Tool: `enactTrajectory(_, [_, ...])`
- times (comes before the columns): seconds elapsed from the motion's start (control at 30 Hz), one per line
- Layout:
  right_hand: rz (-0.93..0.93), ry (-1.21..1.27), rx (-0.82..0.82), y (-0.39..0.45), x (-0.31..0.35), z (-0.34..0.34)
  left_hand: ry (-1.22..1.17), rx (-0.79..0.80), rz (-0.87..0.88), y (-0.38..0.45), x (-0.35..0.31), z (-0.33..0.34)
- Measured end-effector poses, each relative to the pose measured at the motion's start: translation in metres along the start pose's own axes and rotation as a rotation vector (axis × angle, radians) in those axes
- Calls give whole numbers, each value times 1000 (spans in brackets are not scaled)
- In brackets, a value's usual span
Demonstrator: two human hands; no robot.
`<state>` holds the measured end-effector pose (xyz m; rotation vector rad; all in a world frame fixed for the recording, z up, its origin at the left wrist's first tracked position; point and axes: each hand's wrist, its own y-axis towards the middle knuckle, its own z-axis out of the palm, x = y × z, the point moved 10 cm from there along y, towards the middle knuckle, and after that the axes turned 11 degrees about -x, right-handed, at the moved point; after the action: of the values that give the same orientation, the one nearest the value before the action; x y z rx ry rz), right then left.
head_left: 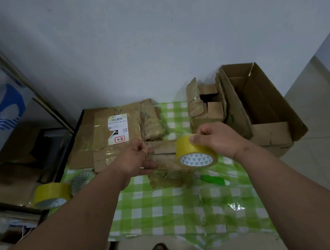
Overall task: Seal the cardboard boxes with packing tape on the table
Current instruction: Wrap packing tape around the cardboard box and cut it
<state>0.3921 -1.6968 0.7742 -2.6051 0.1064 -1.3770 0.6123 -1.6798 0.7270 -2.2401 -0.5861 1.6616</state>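
My right hand (219, 138) grips a yellow roll of packing tape (195, 152) above a small brown cardboard box (167, 174) at the middle of the table. My left hand (136, 158) pinches the pulled-out free end of the clear tape, and the strip stretches between both hands over the box. A larger flat box with a white shipping label (114, 137) lies behind on the left. Another small taped box (150, 122) stands beside it.
A green checked cloth (162, 211) covers the table. A big open carton (264, 104) with smaller boxes (204, 103) stands at the back right. Two spare tape rolls (51, 194) lie at the left edge. A green cutter (212, 179) lies right of the box.
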Motion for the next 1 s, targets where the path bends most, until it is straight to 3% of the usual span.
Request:
enactTrajectory(0.17, [74, 131, -25, 5, -8, -1, -33, -34, -4, 10, 5, -2])
enactTrajectory(0.37, [150, 300, 84, 1, -15, 15, -52, -70, -6, 17, 7, -6])
enactTrajectory(0.67, [-2, 156, 75, 15, 4, 4, -111, -88, -67, 19, 12, -15])
enactTrajectory(1.0, [-90, -308, 31, 28, 2, -2, -220, -88, -132, 28, 24, -20])
